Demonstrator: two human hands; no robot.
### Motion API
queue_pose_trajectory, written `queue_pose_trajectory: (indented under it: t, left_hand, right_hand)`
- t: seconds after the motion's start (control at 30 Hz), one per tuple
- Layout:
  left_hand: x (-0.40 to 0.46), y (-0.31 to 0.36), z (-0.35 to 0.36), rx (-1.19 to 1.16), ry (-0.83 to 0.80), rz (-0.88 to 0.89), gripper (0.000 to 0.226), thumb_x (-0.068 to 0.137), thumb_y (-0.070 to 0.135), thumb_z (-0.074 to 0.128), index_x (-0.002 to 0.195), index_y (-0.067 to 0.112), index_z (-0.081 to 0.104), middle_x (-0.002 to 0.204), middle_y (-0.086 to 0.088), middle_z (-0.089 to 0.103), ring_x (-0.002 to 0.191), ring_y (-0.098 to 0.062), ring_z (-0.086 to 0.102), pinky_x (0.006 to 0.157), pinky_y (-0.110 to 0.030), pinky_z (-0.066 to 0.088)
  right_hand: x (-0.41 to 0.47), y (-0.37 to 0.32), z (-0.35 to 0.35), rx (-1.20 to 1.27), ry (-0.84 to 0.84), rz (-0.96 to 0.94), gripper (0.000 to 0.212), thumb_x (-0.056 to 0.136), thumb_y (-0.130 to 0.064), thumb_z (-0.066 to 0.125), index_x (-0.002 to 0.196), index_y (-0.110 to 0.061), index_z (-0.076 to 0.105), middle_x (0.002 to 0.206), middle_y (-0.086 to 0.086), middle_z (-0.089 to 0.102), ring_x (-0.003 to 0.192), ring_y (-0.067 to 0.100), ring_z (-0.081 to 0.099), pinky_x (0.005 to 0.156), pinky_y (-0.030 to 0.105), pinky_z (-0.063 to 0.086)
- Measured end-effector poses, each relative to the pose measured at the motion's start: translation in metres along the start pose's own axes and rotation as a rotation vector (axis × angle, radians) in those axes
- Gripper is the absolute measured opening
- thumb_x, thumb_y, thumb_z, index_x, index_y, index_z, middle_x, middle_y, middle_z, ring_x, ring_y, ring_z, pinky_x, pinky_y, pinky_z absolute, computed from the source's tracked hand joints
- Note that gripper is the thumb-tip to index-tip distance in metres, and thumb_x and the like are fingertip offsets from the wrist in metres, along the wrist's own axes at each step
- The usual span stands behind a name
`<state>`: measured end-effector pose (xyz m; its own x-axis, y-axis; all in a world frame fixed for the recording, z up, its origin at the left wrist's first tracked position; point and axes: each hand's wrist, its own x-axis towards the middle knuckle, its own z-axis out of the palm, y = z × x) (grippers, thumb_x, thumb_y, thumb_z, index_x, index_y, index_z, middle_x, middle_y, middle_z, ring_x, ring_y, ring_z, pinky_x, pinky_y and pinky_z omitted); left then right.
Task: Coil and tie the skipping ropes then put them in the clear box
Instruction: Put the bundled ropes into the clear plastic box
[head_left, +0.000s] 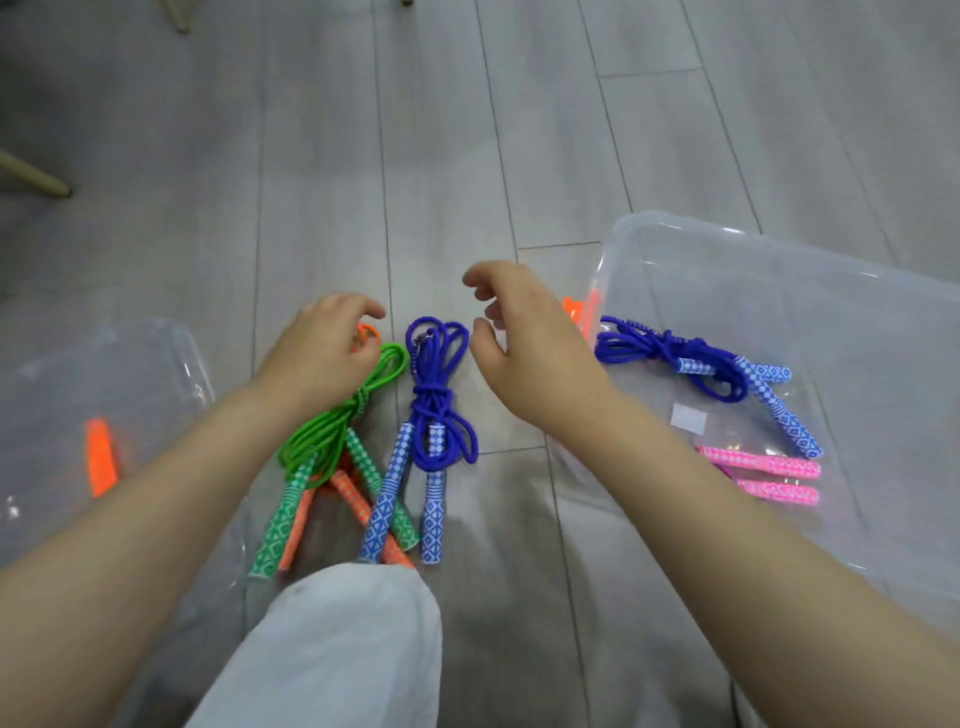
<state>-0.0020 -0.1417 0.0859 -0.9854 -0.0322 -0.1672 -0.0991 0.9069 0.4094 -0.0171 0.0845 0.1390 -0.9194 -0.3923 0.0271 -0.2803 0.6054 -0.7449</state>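
Observation:
A coiled, tied blue skipping rope (436, 410) lies on the grey floor between my hands. Left of it lies a coiled green rope (332, 431), on top of an orange rope (345, 491). My left hand (322, 353) hovers over the green rope's top loops with fingers loosely curled, holding nothing I can see. My right hand (524, 338) hangs just right of the blue rope, fingers relaxed and empty. The clear box (779, 270) on the right holds a tied blue rope (691, 358), a pink rope (769, 475) and an orange rope (584, 306).
A second clear container (171, 343) at the left holds an orange handle (101, 457). My knee in light trousers (343, 639) fills the lower middle. Wooden furniture legs (36, 179) stand at the far left and top.

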Motion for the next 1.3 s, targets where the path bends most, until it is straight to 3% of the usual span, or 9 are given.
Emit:
queue_pose_trajectory:
  t: [0.13, 0.33, 0.57, 0.7, 0.87, 1.07, 1.17, 1.23, 1.3]
  left_hand:
    - [-0.020, -0.047, 0.024, 0.054, -0.205, -0.172, 0.050, 0.082, 0.036, 0.064, 0.126, 0.013, 0.054, 0.124, -0.018, 0.059, 0.114, -0.037, 0.055, 0.096, -0.041, 0.043]
    - [-0.054, -0.066, 0.057, -0.047, -0.330, -0.396, 0.110, 0.064, 0.066, 0.074, 0.147, 0.013, 0.025, 0.142, -0.017, 0.040, 0.131, -0.033, 0.044, 0.105, -0.043, 0.040]
    - [-0.061, -0.067, 0.074, 0.027, -0.227, -0.397, 0.095, 0.068, 0.059, 0.076, 0.141, 0.020, 0.030, 0.133, -0.012, 0.046, 0.120, -0.036, 0.052, 0.089, -0.047, 0.049]
    - [-0.056, -0.067, 0.075, -0.029, -0.232, -0.393, 0.086, 0.071, 0.052, 0.076, 0.138, 0.021, 0.031, 0.129, -0.012, 0.053, 0.111, -0.037, 0.057, 0.082, -0.046, 0.051]
    - [-0.053, -0.065, 0.071, -0.122, -0.206, -0.453, 0.073, 0.075, 0.036, 0.075, 0.135, 0.024, 0.036, 0.124, -0.007, 0.058, 0.102, -0.032, 0.060, 0.072, -0.037, 0.047]
    - [-0.055, -0.063, 0.059, -0.210, -0.133, -0.422, 0.046, 0.079, 0.024, 0.068, 0.121, 0.024, 0.051, 0.111, -0.004, 0.063, 0.096, -0.029, 0.061, 0.069, -0.031, 0.040]
    - [-0.055, -0.067, 0.046, -0.349, -0.054, -0.448, 0.033, 0.077, 0.021, 0.069, 0.106, 0.024, 0.054, 0.096, 0.001, 0.063, 0.087, -0.025, 0.061, 0.067, -0.032, 0.041]
    - [-0.052, -0.067, 0.037, -0.466, 0.001, -0.498, 0.033, 0.080, 0.021, 0.069, 0.109, 0.022, 0.053, 0.097, 0.001, 0.063, 0.086, -0.021, 0.060, 0.071, -0.032, 0.044]
    - [-0.047, -0.062, 0.027, -0.634, 0.072, -0.553, 0.035, 0.083, 0.018, 0.068, 0.114, 0.020, 0.051, 0.099, 0.000, 0.063, 0.085, -0.017, 0.061, 0.071, -0.030, 0.047]
  right_hand:
    - [0.000, 0.000, 0.056, -0.012, -0.192, 0.109, 0.044, 0.088, -0.010, 0.053, 0.132, -0.012, 0.046, 0.127, 0.012, 0.054, 0.114, 0.030, 0.055, 0.094, 0.044, 0.045]
    - [-0.003, 0.016, 0.124, -0.172, -0.475, 0.157, 0.062, 0.087, -0.005, 0.051, 0.147, -0.011, 0.035, 0.142, 0.016, 0.045, 0.124, 0.037, 0.045, 0.101, 0.043, 0.040]
    - [0.019, 0.010, 0.158, -0.554, -0.675, -0.108, 0.075, 0.091, -0.014, 0.055, 0.155, -0.018, 0.016, 0.163, 0.005, 0.013, 0.143, 0.032, 0.024, 0.111, 0.046, 0.033]
    - [0.032, 0.005, 0.164, -0.658, -0.677, -0.250, 0.072, 0.093, -0.019, 0.055, 0.155, -0.017, 0.017, 0.163, 0.004, 0.015, 0.142, 0.032, 0.026, 0.112, 0.044, 0.029]
    - [0.039, 0.009, 0.164, -0.724, -0.724, -0.264, 0.068, 0.095, -0.016, 0.050, 0.154, -0.018, 0.016, 0.160, 0.004, 0.021, 0.138, 0.032, 0.031, 0.112, 0.046, 0.030]
    - [0.031, 0.012, 0.172, -0.476, -0.651, -0.074, 0.073, 0.091, -0.012, 0.056, 0.154, -0.016, 0.019, 0.160, 0.010, 0.018, 0.140, 0.035, 0.028, 0.108, 0.049, 0.036]
    - [0.024, 0.008, 0.172, -0.086, -0.391, 0.085, 0.063, 0.090, -0.012, 0.057, 0.148, -0.007, 0.033, 0.151, 0.018, 0.034, 0.135, 0.036, 0.037, 0.109, 0.042, 0.035]
    - [0.019, 0.002, 0.170, 0.117, -0.312, 0.200, 0.052, 0.094, -0.022, 0.060, 0.139, -0.006, 0.043, 0.140, 0.013, 0.050, 0.130, 0.027, 0.047, 0.105, 0.033, 0.038]
    - [0.015, -0.008, 0.169, 0.260, -0.379, 0.311, 0.058, 0.092, -0.043, 0.062, 0.137, -0.011, 0.046, 0.135, 0.006, 0.057, 0.125, 0.018, 0.053, 0.105, 0.033, 0.042]
